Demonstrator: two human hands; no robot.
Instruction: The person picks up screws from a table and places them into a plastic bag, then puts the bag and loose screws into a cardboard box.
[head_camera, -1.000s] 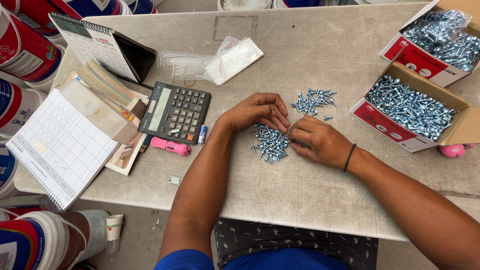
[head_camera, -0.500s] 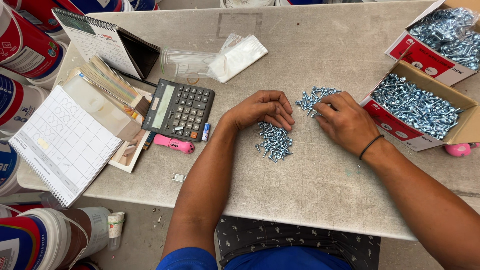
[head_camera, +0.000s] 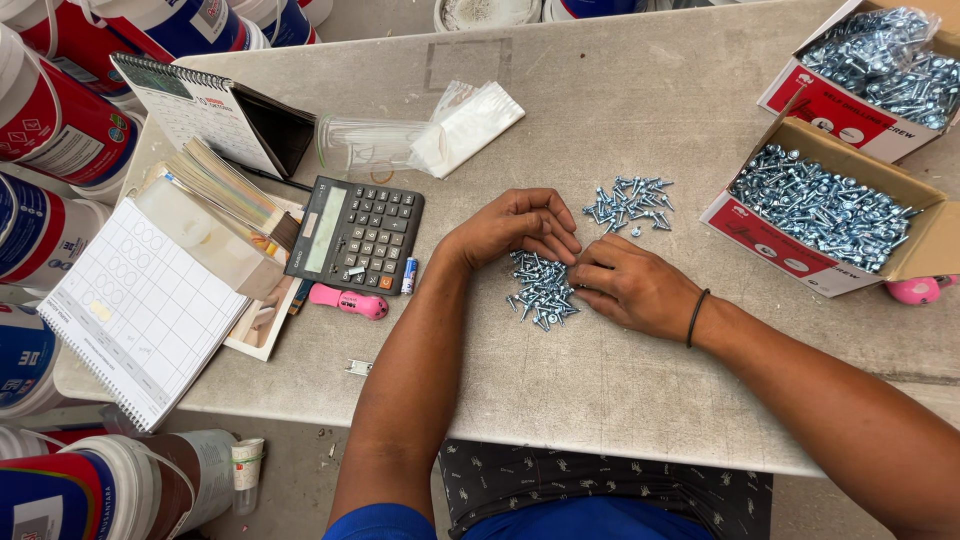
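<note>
The left hand (head_camera: 515, 225) is laid palm-down on the bench (head_camera: 620, 400), its fingers curled together over the far edge of a small heap of screws (head_camera: 541, 290); whether a screw is pinched under the fingertips cannot be told. The right hand (head_camera: 632, 290) is set just beside it, fingers drawn together and touching the right edge of the same heap, and there too a grip on any single screw cannot be made out. The heap is thus found between the two hands, on the near side of the left fingertips and to the left of the right fingertips, so that both hands are about equally near. No common long axis is shown by the screws; they are lying crossed in every direction.

A second, looser scatter of screws (head_camera: 630, 203) is seen beyond the right hand, apart from both hands but nearer to the right one. Further to the right, an open cardboard box of screws (head_camera: 815, 205) is standing, well apart from the hands. To the left, a calculator (head_camera: 355, 235) is placed.
</note>
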